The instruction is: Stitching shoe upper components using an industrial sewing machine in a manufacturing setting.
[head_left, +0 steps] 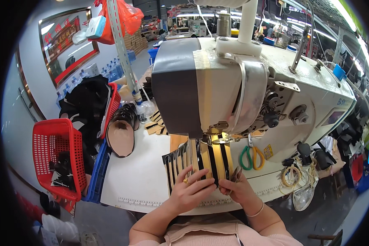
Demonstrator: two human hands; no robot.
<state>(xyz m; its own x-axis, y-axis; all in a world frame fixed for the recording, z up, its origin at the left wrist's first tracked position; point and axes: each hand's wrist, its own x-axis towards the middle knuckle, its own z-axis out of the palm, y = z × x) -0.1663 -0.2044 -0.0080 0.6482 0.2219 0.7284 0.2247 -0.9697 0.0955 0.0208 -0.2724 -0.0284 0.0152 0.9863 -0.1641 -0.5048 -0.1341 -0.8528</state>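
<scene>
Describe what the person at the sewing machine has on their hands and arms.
Both forearms are bare. The left hand has a gold-coloured ring on one finger. The right hand shows no ring, but a thin pale bangle circles its wrist. No gloves. A pale pink garment shows at the lower edge.

One sewing machine [250, 86], two red baskets [55, 160], one pair of scissors [250, 158], two hands [190, 190] on striped pieces [201, 162]

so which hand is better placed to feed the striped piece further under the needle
Probably the left hand: it lies flat on the black-and-tan striped piece, fingers spread toward the sewing machine, so it can push. The right hand only pinches the piece's right edge, apparently with a small tool in it.
</scene>
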